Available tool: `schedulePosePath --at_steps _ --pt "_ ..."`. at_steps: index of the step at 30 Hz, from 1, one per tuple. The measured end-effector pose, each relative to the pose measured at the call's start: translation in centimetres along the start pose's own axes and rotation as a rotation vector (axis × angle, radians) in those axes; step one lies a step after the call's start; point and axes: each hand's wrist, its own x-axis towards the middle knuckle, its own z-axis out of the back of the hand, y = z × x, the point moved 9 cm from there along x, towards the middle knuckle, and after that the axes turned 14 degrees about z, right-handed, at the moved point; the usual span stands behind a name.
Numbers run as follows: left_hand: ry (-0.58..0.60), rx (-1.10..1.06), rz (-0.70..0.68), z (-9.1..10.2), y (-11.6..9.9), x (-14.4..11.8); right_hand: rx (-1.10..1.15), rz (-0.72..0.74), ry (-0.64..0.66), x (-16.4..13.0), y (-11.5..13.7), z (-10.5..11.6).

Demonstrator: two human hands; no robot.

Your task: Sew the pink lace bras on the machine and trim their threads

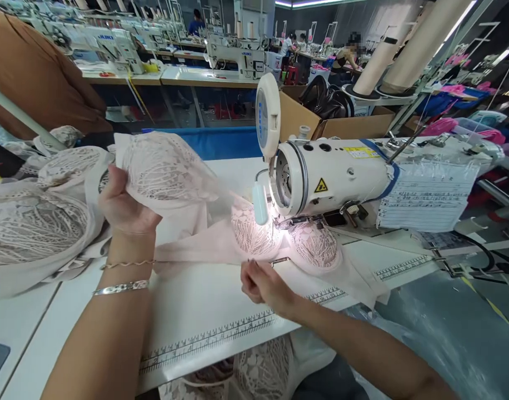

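My left hand [127, 203] is raised at the left, its fingers closed round the edge of a pale pink lace bra [165, 169]; the fingertips are behind the fabric. Another lace bra [315, 244] lies on the white table with its two cups under the head of a sewing machine [329, 175], lit by the machine's lamp. Just in front of these cups is my right hand [265, 286], fingers curled together. Whatever it may hold is hidden. A small metal piece [279, 260] shows beside its fingertips.
More lace bras [33, 228] are heaped at the left. A printed ruler strip [238, 328] runs along the table's front edge. Behind the machine stands a cardboard box [354, 125] with black bags. Thread cones [375, 66] rise at the right. An orange-brown sleeve [38, 72] is at the far left.
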Motion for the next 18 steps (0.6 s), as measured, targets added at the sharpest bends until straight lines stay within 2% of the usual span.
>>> schedulePosePath --at_steps 4,8,14,16,18 --pt "0.019 -0.055 -0.032 0.7 -0.3 0.3 0.518 -0.139 -0.075 6.1 0.0 -2.4" --pt "0.015 -0.054 -0.026 0.9 -0.3 0.5 0.772 -0.056 -0.253 10.1 1.9 -2.4" --pt "-0.004 -0.047 -0.016 1.3 -0.2 0.3 0.811 0.034 -0.364 12.2 3.3 -1.6" --pt "0.010 -0.028 -0.017 0.7 -0.5 0.4 0.783 0.057 -0.403 12.3 3.2 -1.2" --pt "0.050 0.002 -0.058 -0.3 -1.7 0.0 0.726 0.062 -0.420 11.6 2.7 -1.0"
